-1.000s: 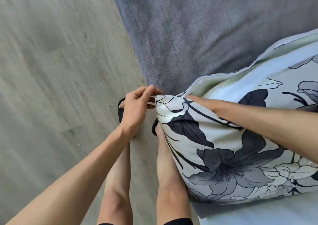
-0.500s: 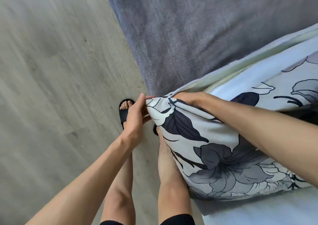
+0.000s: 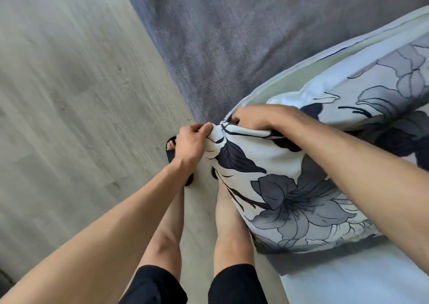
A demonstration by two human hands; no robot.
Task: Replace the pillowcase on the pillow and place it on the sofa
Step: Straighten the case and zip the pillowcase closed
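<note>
Step in hand, judged: seating pillow corner into white cotton pillowcase with grey-black lily print point(image 3: 274, 187). To do well: hold corner taut, push filling fully into tip, smooth bunched fabric, avoid twisting seam. Left hand point(image 3: 192, 143) fingers curled, pinching pillowcase corner. Right hand point(image 3: 253, 117) curled over top edge near corner, gripping fabric; fingertips hidden in fold. Hands close together, both clamped on cloth. Pillow half over edge of grey woven fabric sofa point(image 3: 255, 36), against person's leg, above pale wood-grain floor point(image 3: 69, 94).

bare wood floor point(image 3: 69, 117) open leftward; pillow point(image 3: 290, 199) and grey sofa point(image 3: 255, 36) blocking right
</note>
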